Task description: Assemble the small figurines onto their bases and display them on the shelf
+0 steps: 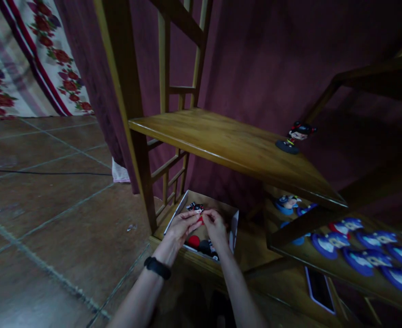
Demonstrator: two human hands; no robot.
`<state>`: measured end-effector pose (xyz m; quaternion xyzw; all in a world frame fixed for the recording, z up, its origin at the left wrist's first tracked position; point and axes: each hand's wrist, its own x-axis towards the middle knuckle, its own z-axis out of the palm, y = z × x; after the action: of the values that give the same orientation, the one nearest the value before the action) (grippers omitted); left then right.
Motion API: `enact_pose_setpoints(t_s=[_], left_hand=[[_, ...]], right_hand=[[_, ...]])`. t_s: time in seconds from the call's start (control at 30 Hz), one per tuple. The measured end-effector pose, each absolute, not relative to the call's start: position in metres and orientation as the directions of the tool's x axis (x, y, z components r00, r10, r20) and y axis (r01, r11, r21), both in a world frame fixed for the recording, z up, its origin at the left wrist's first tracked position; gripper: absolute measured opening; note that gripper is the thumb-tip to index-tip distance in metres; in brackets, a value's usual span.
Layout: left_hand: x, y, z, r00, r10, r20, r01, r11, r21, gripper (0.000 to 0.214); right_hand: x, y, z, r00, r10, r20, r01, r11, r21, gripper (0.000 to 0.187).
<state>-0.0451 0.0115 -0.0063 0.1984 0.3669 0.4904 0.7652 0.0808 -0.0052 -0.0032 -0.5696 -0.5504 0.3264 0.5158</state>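
Both hands meet over a shallow white-edged box (235, 223) on the low wooden shelf. Between the fingers is a small figurine (196, 208) with a black-haired head and red on its body. My left hand (182, 226) is closed on it from the left, a black band on that wrist. From the other side, my right hand (215, 223) pinches its red lower part; the fingertips partly hide it. Inside the box, below the hands, lie a red disc (193, 241) and dark round pieces (205, 247), partly covered.
A wooden shelf board (221, 136) juts out above the box, bearing a black-haired figurine (298, 132) on a dark base. Several blue-and-white figurines (368, 259) stand on the lower right shelf. A phone (319, 290) lies in front. A wooden post (132, 114) rises at left.
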Motion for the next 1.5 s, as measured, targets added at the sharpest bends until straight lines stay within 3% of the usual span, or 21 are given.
enact_pose_setpoints(t_s=[0.17,0.37,0.8,1.0,1.13,1.27,1.37,1.5], left_hand=[[-0.042,0.011,-0.005,0.236,0.903,-0.358,-0.601,0.425,0.677,0.019],[-0.040,0.007,-0.001,0.222,0.904,-0.366,-0.587,0.423,0.690,0.020],[-0.036,0.004,-0.004,0.101,0.947,-0.306,-0.577,0.307,0.757,0.025],[-0.037,0.008,0.003,0.007,0.989,-0.146,-0.458,0.133,0.879,0.017],[-0.044,0.007,0.009,-0.092,0.995,0.030,-0.227,-0.051,0.972,0.016],[-0.049,0.002,0.016,-0.074,0.981,0.177,-0.023,-0.179,0.984,0.020],[-0.047,0.001,0.018,-0.066,0.981,0.185,-0.025,-0.187,0.982,0.018],[-0.042,0.002,0.015,-0.093,0.985,0.146,-0.166,-0.160,0.973,0.021]], right_hand=[[0.084,-0.003,-0.004,0.178,0.967,0.185,0.262,0.135,-0.956,0.013],[0.086,-0.001,-0.005,0.130,0.986,0.103,0.039,0.099,-0.994,0.011],[0.086,-0.002,-0.012,0.134,0.986,0.098,0.053,0.091,-0.994,0.009],[0.081,-0.004,-0.008,0.137,0.975,0.174,0.087,0.163,-0.983,0.023],[0.077,-0.012,0.002,0.053,0.993,0.103,0.028,0.101,-0.994,0.041],[0.075,-0.015,0.008,0.055,0.997,0.048,-0.064,0.051,-0.997,0.043],[0.076,-0.013,0.011,0.066,0.998,0.023,-0.082,0.029,-0.996,0.044],[0.078,-0.014,0.015,0.031,0.999,0.010,-0.089,0.013,-0.996,0.045]])
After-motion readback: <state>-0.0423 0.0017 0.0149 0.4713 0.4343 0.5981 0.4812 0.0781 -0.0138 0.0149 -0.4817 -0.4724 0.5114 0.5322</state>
